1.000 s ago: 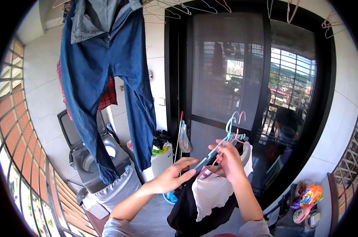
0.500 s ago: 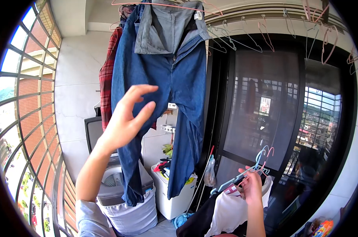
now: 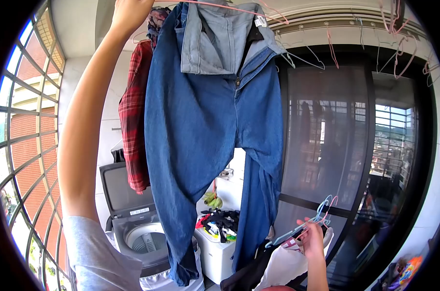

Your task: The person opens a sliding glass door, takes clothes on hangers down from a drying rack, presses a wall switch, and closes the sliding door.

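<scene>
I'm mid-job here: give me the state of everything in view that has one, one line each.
Left hand: raised at the top edge, grip unclear
Right hand: holding hangers
White garment: draped beneath the hangers
Jeans: hanging, fly open
Red plaid garment: hanging
Washing machine lid: raised
White bin: clothes heaped on top

The jeans [image 3: 200, 131] are blue with a grey lining [image 3: 217, 53]; the shirt [image 3: 134, 121] is plaid, red with dark lines. The jeans hanger [image 3: 244, 11] is pink, the lowest hanger [image 3: 285, 236] light blue, the cloth [image 3: 282, 264] white, the sleeve [image 3: 96, 252] grey.
</scene>
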Demonstrator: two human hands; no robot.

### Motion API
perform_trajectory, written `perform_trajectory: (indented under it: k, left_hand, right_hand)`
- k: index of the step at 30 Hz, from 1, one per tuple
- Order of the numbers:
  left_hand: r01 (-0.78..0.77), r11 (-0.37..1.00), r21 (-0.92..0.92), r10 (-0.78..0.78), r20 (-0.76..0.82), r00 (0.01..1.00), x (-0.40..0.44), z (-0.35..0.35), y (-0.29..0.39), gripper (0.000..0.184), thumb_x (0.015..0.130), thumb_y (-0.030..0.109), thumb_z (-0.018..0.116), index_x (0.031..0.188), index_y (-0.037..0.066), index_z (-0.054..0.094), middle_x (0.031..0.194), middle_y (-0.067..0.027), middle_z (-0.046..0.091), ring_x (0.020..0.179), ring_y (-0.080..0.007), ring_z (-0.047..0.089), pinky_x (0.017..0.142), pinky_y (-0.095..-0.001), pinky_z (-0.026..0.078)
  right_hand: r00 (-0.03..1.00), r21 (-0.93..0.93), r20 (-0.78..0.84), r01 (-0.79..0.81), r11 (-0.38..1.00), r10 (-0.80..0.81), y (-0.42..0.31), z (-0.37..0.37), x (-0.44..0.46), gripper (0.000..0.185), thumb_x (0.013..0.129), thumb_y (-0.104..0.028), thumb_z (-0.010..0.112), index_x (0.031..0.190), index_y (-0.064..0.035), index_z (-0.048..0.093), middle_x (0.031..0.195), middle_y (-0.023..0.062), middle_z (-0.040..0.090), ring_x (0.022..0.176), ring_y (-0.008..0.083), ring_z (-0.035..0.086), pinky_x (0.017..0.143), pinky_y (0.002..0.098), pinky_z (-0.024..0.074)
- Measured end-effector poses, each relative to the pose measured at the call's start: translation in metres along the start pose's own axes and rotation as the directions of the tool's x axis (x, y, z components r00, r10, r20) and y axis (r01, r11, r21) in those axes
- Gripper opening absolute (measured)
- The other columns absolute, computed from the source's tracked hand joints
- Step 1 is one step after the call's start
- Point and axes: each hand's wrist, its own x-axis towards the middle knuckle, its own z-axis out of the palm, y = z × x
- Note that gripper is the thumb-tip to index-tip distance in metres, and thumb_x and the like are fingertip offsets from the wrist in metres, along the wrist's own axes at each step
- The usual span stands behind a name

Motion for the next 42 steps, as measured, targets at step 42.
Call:
perform_trajectory:
  k: [42]
  left_hand:
    - [0.258, 0.960, -0.113, -0.199, 0.374, 0.906, 0.038, -0.001, 0.045, 0.043, 0.084, 0.041, 0.070, 0.090, -0.001, 0.074, 0.072, -0.0057, 0.066, 0.065, -0.0120, 0.059, 0.062, -0.0266, 0.049]
  right_hand:
    - [0.973, -0.114, -0.166, -0.179, 0.977, 0.159, 0.017, -0.042, 0.024, 0.011, 0.088, -0.020, 0.060, 0.095, -0.0110, 0.061, 0.062, -0.0047, 0.044, 0.050, 0.0075, 0.042, 0.040, 0.0229, 0.0346]
